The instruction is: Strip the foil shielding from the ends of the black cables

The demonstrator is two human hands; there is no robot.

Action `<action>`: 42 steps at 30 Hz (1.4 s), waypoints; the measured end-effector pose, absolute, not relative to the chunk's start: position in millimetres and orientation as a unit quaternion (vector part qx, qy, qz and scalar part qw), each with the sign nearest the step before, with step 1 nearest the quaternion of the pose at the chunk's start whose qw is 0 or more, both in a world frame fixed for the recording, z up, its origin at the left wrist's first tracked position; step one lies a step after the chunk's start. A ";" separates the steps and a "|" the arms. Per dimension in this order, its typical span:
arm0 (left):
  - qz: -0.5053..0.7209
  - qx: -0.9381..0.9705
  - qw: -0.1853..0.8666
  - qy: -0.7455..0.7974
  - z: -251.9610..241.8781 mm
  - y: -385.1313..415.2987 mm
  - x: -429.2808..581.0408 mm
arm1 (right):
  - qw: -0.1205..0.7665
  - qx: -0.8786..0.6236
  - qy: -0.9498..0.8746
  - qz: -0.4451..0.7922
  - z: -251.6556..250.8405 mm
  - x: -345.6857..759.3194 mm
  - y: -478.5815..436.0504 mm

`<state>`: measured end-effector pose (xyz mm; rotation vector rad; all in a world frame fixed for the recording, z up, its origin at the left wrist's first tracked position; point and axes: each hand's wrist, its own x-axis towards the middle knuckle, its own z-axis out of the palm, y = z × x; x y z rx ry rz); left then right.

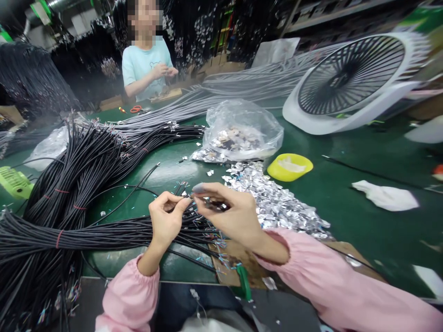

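Our two hands meet in front of us, over the cut ends of the black cable bundle [110, 233]. Our left hand [166, 221] presses thumb to forefinger in a close pinch, seemingly on a fine wire end [191, 198]; it is too small for us to be sure. Our right hand [238, 214] curls in just beside it, a grey finger cot [199, 187] over its forefinger tip. Something dark and shiny shows inside its curled fingers, but we cannot tell what it is, nor how firmly it is gripped.

To do this fiddly work well, we should grip near the tip so the wire cannot bend away, let the left pinch anchor and the covered right fingertip do the fine work, and press lightly, since strands this thin could kink. The heap of silver foil pieces [277, 198], just beyond the right wrist, calls for a tucked-in forearm, or a sleeve could drag scraps along.

As for pose, our left forearm rises steeply from below, wrist bent toward the meeting point. Our right forearm slants in from the lower right in its pink sleeve [332, 281], knuckles up, fingers pointing left.
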<state>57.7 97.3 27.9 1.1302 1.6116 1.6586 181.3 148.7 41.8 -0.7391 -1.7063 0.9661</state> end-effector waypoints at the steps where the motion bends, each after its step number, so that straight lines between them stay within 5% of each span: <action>1: 0.619 0.418 0.286 0.600 28.3 97.2 57.8 | 0.496 -0.296 -0.726 0.373 40.0 181.7 147.6; 16: 0.572 0.524 0.008 0.631 13.3 93.0 64.7 | 0.499 -0.342 -0.655 0.453 35.9 182.8 153.5; 19: 0.573 0.533 0.069 0.619 15.5 95.6 63.2 | 0.501 -0.348 -0.647 0.458 36.9 182.7 154.2; 22: 0.560 0.505 0.245 0.610 23.1 98.6 57.1 | 0.511 -0.339 -0.634 0.471 40.7 182.0 153.2; 26: 0.542 0.489 0.389 0.561 35.1 99.5 46.7 | 0.459 -0.311 -0.564 0.612 48.0 181.5 153.8; 31: 0.573 0.561 0.229 0.553 38.5 95.0 44.0 | 0.354 -0.317 -0.458 0.751 53.1 180.7 158.5; 36: 0.553 0.619 0.022 0.558 34.0 89.3 47.0 | 0.391 -0.341 -0.513 0.684 53.6 181.1 157.8; 42: 0.548 0.628 0.053 0.550 32.2 88.6 44.8 | 0.365 -0.340 -0.522 0.692 54.1 181.8 158.1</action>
